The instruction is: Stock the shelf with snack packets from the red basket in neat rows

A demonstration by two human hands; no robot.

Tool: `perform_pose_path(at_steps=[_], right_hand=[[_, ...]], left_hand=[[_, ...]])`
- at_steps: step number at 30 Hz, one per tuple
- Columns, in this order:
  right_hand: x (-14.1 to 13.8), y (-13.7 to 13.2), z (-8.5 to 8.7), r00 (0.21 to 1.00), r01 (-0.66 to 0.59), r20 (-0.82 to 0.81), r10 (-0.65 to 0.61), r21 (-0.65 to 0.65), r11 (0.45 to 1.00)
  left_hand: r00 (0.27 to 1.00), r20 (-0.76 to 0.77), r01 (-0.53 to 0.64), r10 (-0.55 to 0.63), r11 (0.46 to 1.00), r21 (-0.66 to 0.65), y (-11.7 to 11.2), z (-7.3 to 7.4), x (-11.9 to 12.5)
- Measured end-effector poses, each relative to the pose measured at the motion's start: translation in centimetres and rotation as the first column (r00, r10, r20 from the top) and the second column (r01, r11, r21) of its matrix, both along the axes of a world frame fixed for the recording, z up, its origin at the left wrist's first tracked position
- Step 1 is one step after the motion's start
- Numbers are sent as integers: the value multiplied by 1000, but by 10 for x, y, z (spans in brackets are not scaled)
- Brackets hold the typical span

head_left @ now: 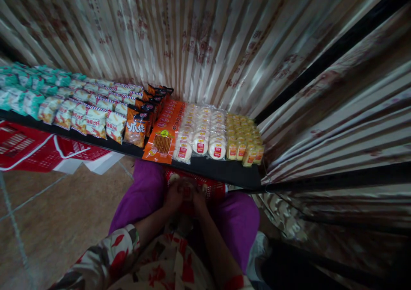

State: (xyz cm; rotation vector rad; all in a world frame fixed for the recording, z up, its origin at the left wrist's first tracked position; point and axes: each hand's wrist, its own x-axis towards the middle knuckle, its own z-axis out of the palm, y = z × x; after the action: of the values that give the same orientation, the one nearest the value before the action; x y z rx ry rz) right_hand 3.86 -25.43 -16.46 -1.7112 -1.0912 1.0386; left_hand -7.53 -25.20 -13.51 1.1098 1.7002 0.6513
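Note:
Between my knees, my left hand [174, 196] and my right hand [198, 196] grip a small clear-wrapped snack packet [187, 190] from either side. Dim light blurs the packet, but a reddish label shows on it. Both hands are over a red basket [216, 188], partly tucked under the shelf edge. Just beyond, on the black shelf [224, 170], stand rows of round white rice cracker packets [201, 146] with red labels. Beside them lies a flat orange snack bag [163, 138], and yellow-wrapped snacks [242, 146] fill the right end.
Further left on the shelf are orange-and-black bags [136, 127], white striped bags [96, 121] and teal-and-white bags [32, 102]. Another red basket [28, 149] with a white handle sits below. A patterned curtain [192, 46] hangs behind, with dark poles [321, 59] at right.

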Motion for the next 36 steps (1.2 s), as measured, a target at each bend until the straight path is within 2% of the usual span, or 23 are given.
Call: perform_pose_path(at_steps=[9,13,16,20,26,31,36], right_hand=[[8,-13,14,999,8,47,-6,-29,1000],[8,-22,27,999,-11,39,13,-48,999],[7,-30,41,997,32,70,-31,-14,999],[8,-37,59,992,57,113,-61,38,998],[11,-31,76,981,65,178,-81,95,993],[13,-21,84,968,19,249,-40,88,996],[12,-12,90,961,-23,274,-24,167,986]], left_hand=[[999,-40,-1,2,1000,26,-8,23,1],[999,-41,12,-9,998,64,-13,33,3],[999,-27,25,-22,992,125,-18,40,5],[1000,-5,29,-29,963,269,-24,48,9],[999,15,22,-30,911,413,-20,62,11],[999,-20,39,-33,891,452,-11,69,8],[996,-61,84,-63,890,449,-3,75,5]])
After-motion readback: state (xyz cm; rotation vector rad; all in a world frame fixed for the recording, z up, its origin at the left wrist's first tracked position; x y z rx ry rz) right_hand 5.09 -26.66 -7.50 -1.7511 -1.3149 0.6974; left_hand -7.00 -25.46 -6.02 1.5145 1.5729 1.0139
